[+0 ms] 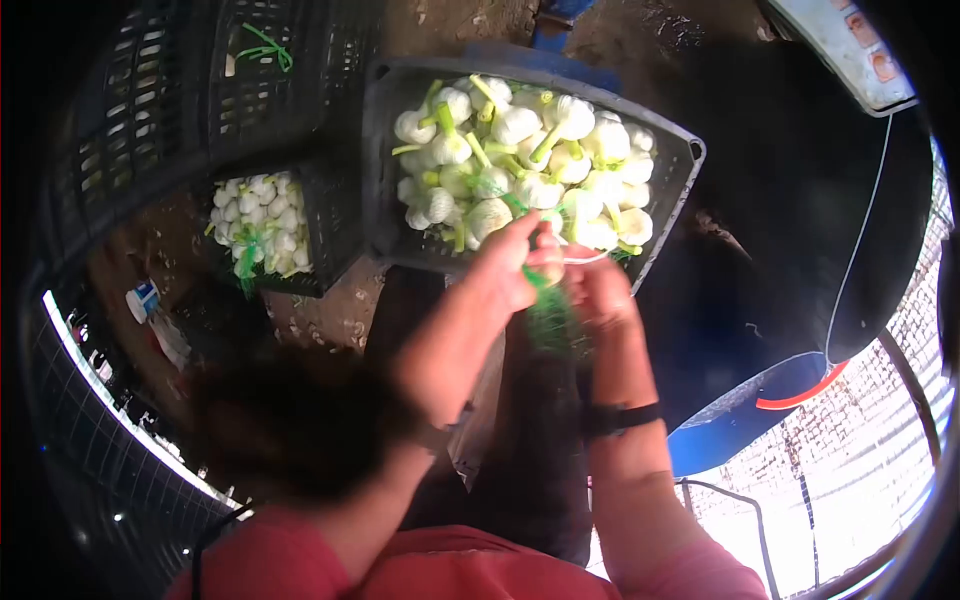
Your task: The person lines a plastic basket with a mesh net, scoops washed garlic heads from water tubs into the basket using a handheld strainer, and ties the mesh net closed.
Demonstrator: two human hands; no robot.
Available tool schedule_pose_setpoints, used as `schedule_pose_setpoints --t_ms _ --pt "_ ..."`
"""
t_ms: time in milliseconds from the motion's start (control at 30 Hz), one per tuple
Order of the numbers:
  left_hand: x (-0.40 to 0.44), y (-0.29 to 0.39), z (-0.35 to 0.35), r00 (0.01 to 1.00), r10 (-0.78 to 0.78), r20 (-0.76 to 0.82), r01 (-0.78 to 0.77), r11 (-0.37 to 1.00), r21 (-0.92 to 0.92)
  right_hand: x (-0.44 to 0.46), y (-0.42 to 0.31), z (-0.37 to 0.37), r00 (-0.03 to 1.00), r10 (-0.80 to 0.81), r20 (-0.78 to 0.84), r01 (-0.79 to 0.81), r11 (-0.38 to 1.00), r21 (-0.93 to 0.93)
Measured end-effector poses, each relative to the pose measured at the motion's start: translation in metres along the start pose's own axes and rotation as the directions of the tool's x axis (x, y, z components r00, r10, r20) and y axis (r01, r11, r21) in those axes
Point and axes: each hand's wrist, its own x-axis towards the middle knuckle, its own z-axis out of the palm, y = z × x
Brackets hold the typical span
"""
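Note:
Both of my hands meet over the near edge of a dark crate [384,200] piled with white garlic bulbs [515,125] on short green stalks. My left hand [512,262] is closed, its fingers pinching a green mesh net [548,318]. From the fingers the net hangs down towards my lap, and thin green strands also lie over the garlic. Curled beside it, my right hand [598,288] grips the same net, though its fingertips are partly hidden. A thin white strip [590,259] crosses just above the right hand's fingers.
To the left, a lower crate [312,245] holds more garlic [258,222] and green netting. Behind it stand black slatted crates [150,90], one with green ties [265,48]. A dark round surface [780,230] fills the right, with a pale tray [850,50] and a cord.

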Motion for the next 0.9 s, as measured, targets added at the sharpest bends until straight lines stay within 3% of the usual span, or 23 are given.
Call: schedule_pose_setpoints --t_ms 33,67,100,133,200,233,267,333,400,433,467,500,533,567,600,633,667,700,733,767,800,833,900 --pt "0.000 0.006 -0.012 0.998 0.038 0.044 -0.048 0.967 0.249 -0.010 -0.026 -0.006 0.971 -0.049 -0.233 0.047 0.999 -0.012" --pt "-0.001 0.009 -0.019 0.986 0.124 0.112 -0.165 0.838 0.520 -0.022 -0.061 -0.004 0.984 -0.061 -0.167 0.031 0.984 -0.177" --pt "0.007 0.008 -0.027 0.930 0.295 0.219 -0.356 0.580 0.732 -0.029 -0.088 0.024 0.989 -0.118 -0.089 0.093 0.965 -0.245" --pt "0.014 0.006 -0.035 0.835 0.409 0.368 -0.486 0.235 0.842 -0.026 -0.104 0.052 0.986 -0.167 -0.007 0.157 0.939 -0.306" --pt "0.016 -0.006 -0.034 0.533 0.606 0.590 -0.612 -0.206 0.764 -0.003 -0.081 0.109 0.908 -0.406 0.102 0.387 0.723 -0.573" --pt "0.024 -0.015 -0.036 0.200 0.695 0.690 -0.750 -0.345 0.564 -0.006 -0.070 0.130 0.881 -0.374 0.290 0.409 0.293 -0.864" --pt "0.023 -0.016 -0.036 0.196 0.698 0.689 -0.750 -0.347 0.564 -0.015 -0.064 0.143 0.863 -0.248 0.440 0.390 -0.228 -0.892" --pt "0.015 -0.020 -0.040 0.543 0.687 0.484 -0.786 0.211 0.582 -0.037 -0.061 0.144 0.865 -0.220 0.451 0.416 -0.187 -0.890" --pt "0.009 -0.023 -0.037 0.826 0.449 0.341 -0.562 0.701 0.439 -0.065 -0.070 0.137 0.865 -0.208 0.457 0.443 -0.113 -0.889" --pt "0.008 -0.022 -0.030 0.909 0.281 0.309 -0.378 0.867 0.324 -0.083 -0.084 0.130 0.926 -0.158 0.342 0.359 0.641 -0.678" --pt "0.014 -0.026 -0.019 0.915 0.349 0.202 -0.390 0.895 0.219 -0.103 -0.100 0.119 0.923 -0.257 0.287 0.364 0.825 -0.432" --pt "0.020 -0.031 -0.007 0.907 0.411 0.092 -0.420 0.900 0.115 -0.109 -0.092 0.092 0.858 -0.467 0.216 0.437 0.882 0.174" --pt "0.011 -0.033 0.001 0.945 0.326 0.037 -0.322 0.943 -0.081 -0.105 -0.091 0.078 0.822 -0.568 0.051 0.543 0.807 0.230" --pt "0.011 -0.037 0.001 0.934 0.340 0.114 -0.313 0.928 -0.200 -0.087 -0.075 0.054 0.754 -0.568 -0.328 0.599 0.801 -0.010" --pt "0.011 -0.039 0.002 0.935 0.336 0.114 -0.310 0.931 -0.194 -0.073 -0.050 0.029 0.805 -0.478 -0.351 0.434 0.879 -0.200" --pt "0.013 -0.039 0.005 0.927 0.337 0.166 -0.273 0.907 -0.319 -0.069 -0.037 0.045 0.869 -0.204 -0.450 0.140 0.975 -0.170" --pt "0.015 -0.039 0.007 0.914 0.347 0.211 -0.228 0.868 -0.441 -0.049 -0.002 0.035 0.959 -0.189 -0.212 0.170 0.980 -0.106" --pt "0.019 -0.039 0.003 0.887 0.358 0.292 -0.186 0.855 -0.483 -0.049 0.007 0.060 0.985 -0.173 0.000 0.172 0.980 0.098" --pt "0.018 -0.038 0.003 0.889 0.363 0.279 -0.195 0.852 -0.486 -0.035 0.032 0.067 0.918 -0.385 0.096 0.362 0.911 0.195" --pt "0.014 -0.036 0.004 0.898 0.313 0.309 -0.093 0.823 -0.561 -0.033 0.021 0.072 0.900 -0.027 0.436 -0.031 0.992 0.124" --pt "0.014 -0.035 0.003 0.903 0.259 0.343 0.011 0.784 -0.621 -0.025 0.026 0.073 0.899 -0.024 0.436 -0.042 0.989 0.141" --pt "0.014 -0.028 -0.003 0.889 0.215 0.405 0.064 0.817 -0.573 -0.016 0.032 0.074 0.874 -0.378 0.305 0.390 0.921 0.024" --pt "0.010 -0.014 -0.013 0.917 0.067 0.393 0.103 0.913 -0.396 -0.009 0.036 0.049 0.975 -0.201 0.094 0.208 0.976 -0.068"
